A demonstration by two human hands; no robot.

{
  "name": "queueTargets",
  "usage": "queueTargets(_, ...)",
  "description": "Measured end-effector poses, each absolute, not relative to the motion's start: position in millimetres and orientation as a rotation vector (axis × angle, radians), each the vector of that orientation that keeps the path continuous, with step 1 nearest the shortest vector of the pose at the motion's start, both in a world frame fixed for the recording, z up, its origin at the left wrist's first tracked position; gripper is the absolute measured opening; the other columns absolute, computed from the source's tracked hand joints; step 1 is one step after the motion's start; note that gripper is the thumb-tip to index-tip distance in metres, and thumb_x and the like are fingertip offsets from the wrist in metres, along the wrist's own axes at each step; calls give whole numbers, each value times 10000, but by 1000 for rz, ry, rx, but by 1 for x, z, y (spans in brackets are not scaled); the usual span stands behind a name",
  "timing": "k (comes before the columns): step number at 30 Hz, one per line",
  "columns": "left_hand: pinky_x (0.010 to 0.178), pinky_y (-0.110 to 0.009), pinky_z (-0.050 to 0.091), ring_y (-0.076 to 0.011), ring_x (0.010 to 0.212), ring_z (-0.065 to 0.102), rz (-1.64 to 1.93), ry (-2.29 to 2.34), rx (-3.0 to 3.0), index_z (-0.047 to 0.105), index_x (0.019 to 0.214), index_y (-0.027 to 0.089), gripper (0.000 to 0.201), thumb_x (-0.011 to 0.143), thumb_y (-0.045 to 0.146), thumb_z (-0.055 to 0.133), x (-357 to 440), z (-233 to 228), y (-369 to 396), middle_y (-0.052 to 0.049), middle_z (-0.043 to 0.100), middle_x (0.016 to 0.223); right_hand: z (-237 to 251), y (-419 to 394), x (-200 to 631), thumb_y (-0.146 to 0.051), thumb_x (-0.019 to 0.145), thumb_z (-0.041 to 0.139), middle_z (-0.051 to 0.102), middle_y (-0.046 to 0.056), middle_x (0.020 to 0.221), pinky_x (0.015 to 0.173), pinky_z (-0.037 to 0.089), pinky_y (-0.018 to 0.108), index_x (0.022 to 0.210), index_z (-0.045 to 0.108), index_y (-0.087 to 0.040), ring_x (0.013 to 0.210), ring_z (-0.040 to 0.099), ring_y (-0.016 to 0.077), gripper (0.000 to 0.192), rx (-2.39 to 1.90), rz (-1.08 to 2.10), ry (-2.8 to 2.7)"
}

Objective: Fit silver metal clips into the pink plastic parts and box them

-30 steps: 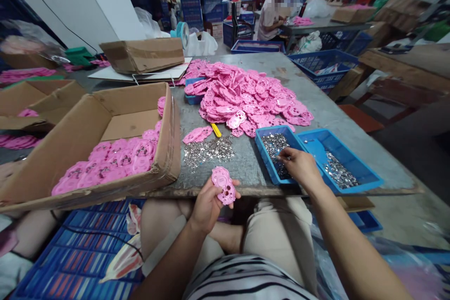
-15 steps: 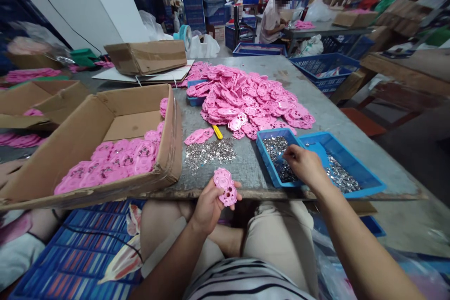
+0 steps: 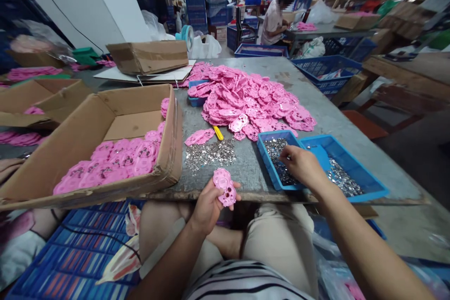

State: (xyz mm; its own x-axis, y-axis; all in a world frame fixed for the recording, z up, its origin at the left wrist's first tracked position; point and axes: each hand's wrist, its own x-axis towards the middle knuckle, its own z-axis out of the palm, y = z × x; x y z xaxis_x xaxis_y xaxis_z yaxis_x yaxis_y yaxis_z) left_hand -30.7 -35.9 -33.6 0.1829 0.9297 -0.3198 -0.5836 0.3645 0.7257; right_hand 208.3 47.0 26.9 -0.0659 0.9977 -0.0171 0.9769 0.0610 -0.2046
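My left hand (image 3: pixel 207 206) holds a pink plastic piece (image 3: pixel 225 186) with holes in it, just off the table's front edge. My right hand (image 3: pixel 302 166) reaches into the nearer blue tray (image 3: pixel 263 146), its fingertips down among the small silver metal parts (image 3: pixel 277 150). Whether the fingers have pinched a part is hidden. A second blue tray (image 3: pixel 355 168) with more silver parts sits right beside it. A loose pile of silver parts (image 3: pixel 209 152) lies on the table (image 3: pixel 316 103) between the hands.
A big heap of pink pieces (image 3: pixel 249 101) covers the table's middle. A cardboard box (image 3: pixel 105 145) at the left holds rows of pink pieces. A yellow tool (image 3: pixel 218 132) lies near the heap. Another person (image 3: pixel 276 16) works at a far table. Blue crates (image 3: pixel 70 262) sit below.
My right hand has shifted slightly within the nearer blue tray, fingers working among the silver parts. My left hand keeps the pink piece in the same place.
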Motion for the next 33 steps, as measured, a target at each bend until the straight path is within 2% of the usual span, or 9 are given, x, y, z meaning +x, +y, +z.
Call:
queueTargets(6, 472, -248, 462, -235, 718, 685, 1124, 842, 472, 467, 1226, 128, 537, 703, 166, 583, -32, -29, -36, -132, 719, 931, 45, 51, 235, -256, 843, 539, 707, 77, 825, 688, 407, 287, 792, 624, -196, 783, 631, 224, 116, -2144, 239, -1705)
queueTargets(11, 494, -250, 469, -232, 729, 684, 1125, 823, 456, 418, 1297, 148, 638, 688, 170, 607, -32, -32, -37, -127, 718, 968, 51, 50, 273, -241, 842, 520, 697, 77, 774, 612, 383, 294, 754, 584, -200, 699, 602, 221, 117, -2290, 204, -1378)
queueTargets(14, 478, -246, 456, -245, 736, 685, 1115, 822, 451, 409, 1308, 144, 668, 676, 182, 623, -31, -33, -37, -132, 716, 972, 44, 47, 277, -211, 830, 538, 701, 106, 805, 589, 353, 298, 733, 587, -188, 726, 608, 244, 111, -2488, 260, -1452)
queueTargets(17, 486, -254, 463, -251, 741, 685, 1113, 826, 448, 413, 1296, 136, 668, 667, 191, 631, -31, -33, -38, -133, 718, 960, 35, 42, 267, -210, 843, 522, 698, 135, 863, 587, 333, 305, 826, 632, -176, 779, 616, 274, 116, -2592, 251, -1626)
queueTargets(20, 503, -262, 480, -239, 728, 683, 1116, 834, 448, 440, 1248, 137, 620, 663, 196, 634, -31, -33, -38, -121, 719, 936, 32, 38, 258, -223, 853, 500, 681, 135, 855, 569, 310, 313, 876, 654, -186, 745, 604, 274, 160, -2579, 207, -1665)
queueTargets(24, 478, -239, 469, -209, 685, 676, 1113, 857, 489, 491, 1126, 149, 492, 667, 211, 656, -31, -30, -38, -91, 714, 879, 39, 33, 256, -246, 780, 607, 624, 105, 835, 590, 321, 317, 705, 634, -190, 721, 552, 233, 98, -2253, 91, -1515)
queueTargets(28, 454, -208, 451, -173, 647, 662, 1111, 859, 575, 513, 982, 153, 384, 654, 216, 701, -25, -16, -36, -63, 697, 843, 46, 20, 233, -317, 694, 701, 521, 0, 602, 534, 336, 275, 634, 603, -199, 550, 437, 134, 165, -1658, 584, -1370)
queueTargets(30, 437, -196, 441, -159, 625, 656, 1124, 862, 613, 505, 966, 157, 391, 650, 235, 721, -18, -5, -35, -47, 688, 822, 44, 11, 209, -375, 682, 732, 512, -21, 569, 482, 318, 253, 655, 621, -200, 501, 397, 105, 208, -1415, 840, -1379)
queueTargets(33, 402, -177, 421, -135, 578, 637, 1143, 900, 649, 496, 969, 162, 427, 636, 261, 744, -9, 10, -34, -23, 673, 785, 37, -2, 174, -393, 716, 738, 599, -3, 631, 496, 379, 254, 674, 646, -204, 530, 473, 109, 215, -1173, 999, -1488)
